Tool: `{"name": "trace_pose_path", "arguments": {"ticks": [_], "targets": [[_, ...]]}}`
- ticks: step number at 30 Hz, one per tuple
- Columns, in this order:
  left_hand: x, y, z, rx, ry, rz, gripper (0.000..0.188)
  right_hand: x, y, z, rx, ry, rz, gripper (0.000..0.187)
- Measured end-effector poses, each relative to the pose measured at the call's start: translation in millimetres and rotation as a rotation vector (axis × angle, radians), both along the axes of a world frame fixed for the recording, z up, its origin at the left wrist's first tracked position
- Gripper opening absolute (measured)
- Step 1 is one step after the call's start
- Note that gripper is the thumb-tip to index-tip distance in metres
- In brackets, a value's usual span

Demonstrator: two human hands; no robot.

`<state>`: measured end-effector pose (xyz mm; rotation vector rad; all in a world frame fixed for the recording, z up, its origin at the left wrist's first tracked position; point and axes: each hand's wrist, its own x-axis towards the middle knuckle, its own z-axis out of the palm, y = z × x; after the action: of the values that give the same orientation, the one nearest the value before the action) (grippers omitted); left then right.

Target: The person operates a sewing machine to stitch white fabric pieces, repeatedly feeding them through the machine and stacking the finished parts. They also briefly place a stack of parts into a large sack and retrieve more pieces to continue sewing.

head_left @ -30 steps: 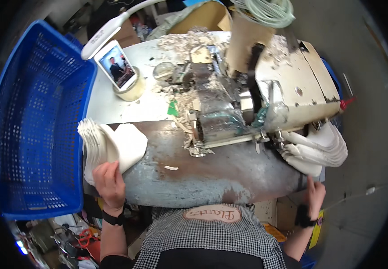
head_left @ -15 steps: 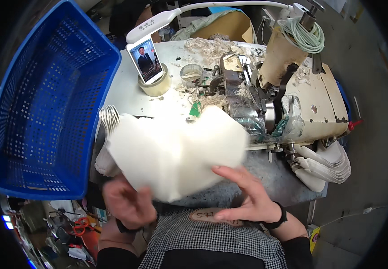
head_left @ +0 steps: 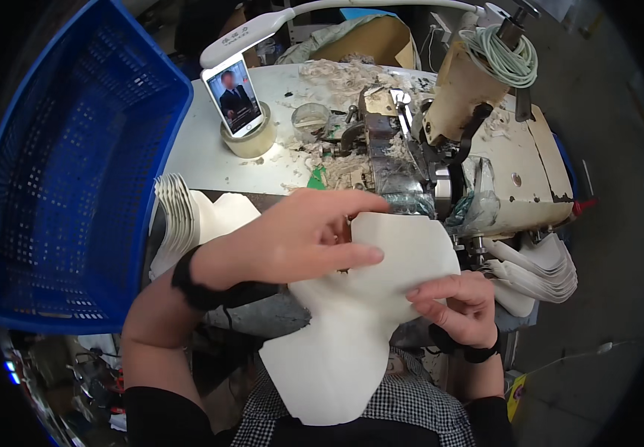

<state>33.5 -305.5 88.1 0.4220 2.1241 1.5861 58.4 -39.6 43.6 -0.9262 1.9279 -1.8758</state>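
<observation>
Holding a white piece (head_left: 353, 320) up at the centre of the frame, over the near edge of the table (head_left: 188, 167) — narrow at the waist, broad at both ends, one lobe toward the upper right, the other hanging before the checked apron (head_left: 411, 406) at bottom centre. With the left hand's grip (head_left: 299, 235), overlapping the upper lobe's left side: thumb over the face, forefinger stretched toward the top edge, a plain gap between them; cannot tell whether closed on the piece. With the right hand's grip (head_left: 460, 305), drawn nearly together at the same lobe's lower right edge, thumb and forefinger taking hold there. At left, a stack of white pieces (head_left: 175, 227) beside the blue basket (head_left: 76, 216); at right, another stack (head_left: 541, 272) below the cream machine (head_left: 519, 190). At upper left, a phone (head_left: 232, 97) leaning above a roll of tape (head_left: 253, 141), beneath a white lamp (head_left: 247, 37). Near the upper middle — pale lint (head_left: 344, 74) and a green scrap (head_left: 316, 177); at upper right, a coiled cable (head_left: 512, 65).
</observation>
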Motion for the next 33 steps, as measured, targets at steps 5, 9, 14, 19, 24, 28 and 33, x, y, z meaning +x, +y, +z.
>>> {"name": "trace_pose_path", "arguments": {"ticks": [5,9,14,19,24,28,33], "targets": [[-33,17,-9,-0.077,-0.136,-0.014,0.023,4,-1,-10,0.024,-0.071,-0.261,0.024],[-44,24,-8,-0.208,-0.043,0.050,0.021,2,-8,-24,-0.037,-0.120,-0.471,0.025],[-59,30,-18,-0.376,0.135,0.095,0.021,2,-21,-38,-0.157,-0.243,-0.470,0.032],[-67,31,-15,-0.449,0.185,0.092,0.022,2,-29,-41,-0.180,-0.314,-0.496,0.031],[-77,34,-19,-0.411,0.266,0.075,0.020,-12,-29,-39,-0.212,-0.275,-0.543,0.027],[-79,42,-18,-0.402,0.328,0.049,0.021,-13,-17,-35,-0.195,-0.310,-0.538,0.026],[-84,56,-20,-0.412,0.398,-0.006,0.022,-29,6,-27,-0.061,-0.254,-0.549,0.023]]}}
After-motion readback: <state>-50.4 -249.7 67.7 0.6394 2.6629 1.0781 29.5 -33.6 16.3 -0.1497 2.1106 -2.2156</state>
